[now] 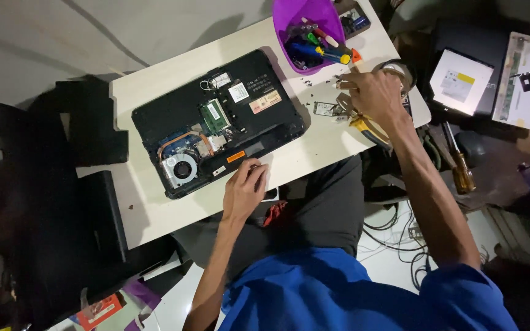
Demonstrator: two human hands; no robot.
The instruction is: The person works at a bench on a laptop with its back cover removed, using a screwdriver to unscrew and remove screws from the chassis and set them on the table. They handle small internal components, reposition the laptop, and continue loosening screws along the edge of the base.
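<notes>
At frame centre, the left hand (245,190) rests flat and released on the near edge of the opened laptop (216,119), while the right hand (372,92), upper right, pinches small screws (338,78) beside the purple tub (289,24).

One view only, from a camera on the person's head. It looks almost straight down, so the desk (148,86) shows from above, tilted across the frame from lower left to upper right. The opened laptop (216,122) lies just above centre, at about arm's reach. The wearer's blue shirt fills the bottom edge, and both forearms run upward from it into the frame. The floor shows on both sides, with a screwdriver (458,160) at right.
</notes>
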